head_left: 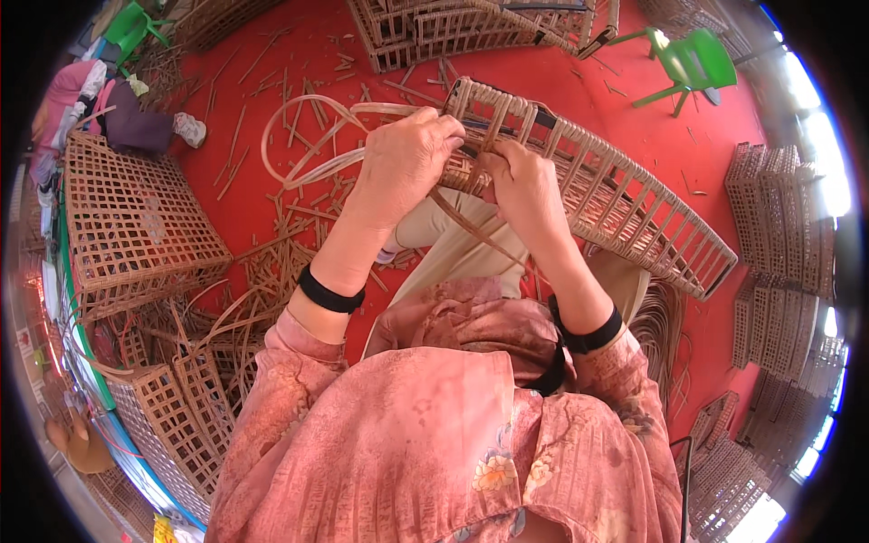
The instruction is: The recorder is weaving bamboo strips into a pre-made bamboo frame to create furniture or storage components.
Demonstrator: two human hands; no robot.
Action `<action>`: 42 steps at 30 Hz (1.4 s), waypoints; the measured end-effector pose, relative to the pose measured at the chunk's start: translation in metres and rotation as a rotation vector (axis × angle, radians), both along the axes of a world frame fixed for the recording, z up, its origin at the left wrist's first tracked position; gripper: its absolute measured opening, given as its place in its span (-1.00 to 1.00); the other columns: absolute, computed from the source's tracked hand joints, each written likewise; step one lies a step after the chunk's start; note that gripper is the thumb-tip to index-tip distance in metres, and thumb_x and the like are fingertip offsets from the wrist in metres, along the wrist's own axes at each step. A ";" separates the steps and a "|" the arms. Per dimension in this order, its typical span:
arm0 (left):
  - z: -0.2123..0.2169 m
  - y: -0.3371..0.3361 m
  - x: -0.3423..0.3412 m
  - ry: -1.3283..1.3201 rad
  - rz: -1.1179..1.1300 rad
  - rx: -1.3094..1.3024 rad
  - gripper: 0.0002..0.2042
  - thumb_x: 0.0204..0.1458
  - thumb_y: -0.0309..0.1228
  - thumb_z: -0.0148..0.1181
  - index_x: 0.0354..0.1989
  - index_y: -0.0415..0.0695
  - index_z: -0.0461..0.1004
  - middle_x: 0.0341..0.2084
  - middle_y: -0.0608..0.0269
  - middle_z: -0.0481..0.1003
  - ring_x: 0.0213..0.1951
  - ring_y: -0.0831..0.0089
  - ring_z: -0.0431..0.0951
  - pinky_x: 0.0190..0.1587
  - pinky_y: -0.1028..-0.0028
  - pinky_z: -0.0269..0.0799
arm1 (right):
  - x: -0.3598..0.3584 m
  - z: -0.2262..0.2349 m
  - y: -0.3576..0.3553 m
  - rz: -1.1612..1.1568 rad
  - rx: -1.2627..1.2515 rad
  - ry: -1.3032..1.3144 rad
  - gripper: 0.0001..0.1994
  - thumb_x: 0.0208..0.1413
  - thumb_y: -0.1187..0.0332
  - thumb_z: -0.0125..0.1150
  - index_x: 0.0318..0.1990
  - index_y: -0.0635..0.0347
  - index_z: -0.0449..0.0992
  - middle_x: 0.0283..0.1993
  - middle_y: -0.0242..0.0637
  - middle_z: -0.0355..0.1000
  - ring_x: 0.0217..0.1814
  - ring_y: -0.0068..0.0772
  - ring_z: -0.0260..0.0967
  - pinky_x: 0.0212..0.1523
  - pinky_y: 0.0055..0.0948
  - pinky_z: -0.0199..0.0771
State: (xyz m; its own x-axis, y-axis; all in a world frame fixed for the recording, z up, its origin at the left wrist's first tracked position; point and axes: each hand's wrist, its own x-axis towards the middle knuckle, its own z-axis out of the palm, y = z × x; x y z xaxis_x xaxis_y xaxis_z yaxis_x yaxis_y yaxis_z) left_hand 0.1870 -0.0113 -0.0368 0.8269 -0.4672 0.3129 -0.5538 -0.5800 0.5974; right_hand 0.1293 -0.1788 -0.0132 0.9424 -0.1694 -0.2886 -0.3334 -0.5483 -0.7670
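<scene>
A long wicker basket (625, 195) with an open lattice side lies tilted across my knees, reaching from the middle toward the right. At its left end, my left hand (405, 163) is closed in a pinch on a flat rattan strip. Pale loops of rattan strip (272, 136) curl out to the left of this hand. Close beside it, my right hand (528, 188) bends its fingers against the basket's frame, pinching a brown strip there. A loose brown strip length (475, 226) hangs below the hands over my lap. Both sets of fingertips are partly hidden.
Strip offcuts (312, 213) litter the red floor. Woven baskets (145, 213) stand at the left, with another person's leg (140, 118) behind them. More baskets lie at the top (453, 36) and are stacked at the right (778, 208). A green chair (697, 61) stands upper right.
</scene>
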 end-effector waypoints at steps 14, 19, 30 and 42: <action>0.002 -0.045 -0.021 0.352 -0.324 -0.305 -0.82 0.12 -0.47 0.27 -0.11 -0.19 0.55 -0.34 0.23 0.56 -0.35 0.50 0.54 -0.26 0.49 0.46 | -0.071 0.015 -0.040 -0.203 0.001 -0.354 -0.86 0.22 0.42 0.12 -0.21 0.29 0.55 -0.55 -0.18 0.42 -0.56 -0.34 0.39 -0.45 -0.38 0.38; 0.012 -0.058 -0.042 0.310 0.014 -0.378 -0.92 0.11 -0.51 0.27 -0.28 -0.21 0.49 -0.52 0.24 0.54 -0.49 0.53 0.52 -0.36 0.49 0.46 | -0.055 -0.012 -0.045 -0.126 -0.293 -0.482 -0.67 0.19 0.49 0.04 0.12 0.22 0.40 -0.13 0.04 0.53 -0.22 0.02 0.54 -0.24 -0.13 0.50; -0.008 -0.069 -0.035 0.211 0.009 -0.330 -0.87 0.07 -0.54 0.30 -0.30 -0.21 0.43 -0.47 0.21 0.54 -0.42 0.49 0.54 -0.31 0.47 0.47 | -0.041 -0.022 -0.049 -0.100 -0.210 -0.557 -0.62 0.14 0.50 0.11 0.13 0.09 0.37 -0.11 -0.03 0.53 -0.21 0.06 0.53 -0.23 -0.10 0.51; 0.002 -0.100 -0.049 -0.012 -0.157 -0.289 -0.88 0.14 -0.47 0.24 -0.17 -0.17 0.54 -0.24 0.18 0.51 -0.33 0.33 0.57 -0.25 0.40 0.51 | -0.093 -0.002 -0.072 -0.450 -0.062 -0.627 -0.69 0.08 0.55 0.25 0.00 0.13 0.53 -0.30 -0.27 0.54 -0.42 -0.49 0.49 -0.36 -0.49 0.49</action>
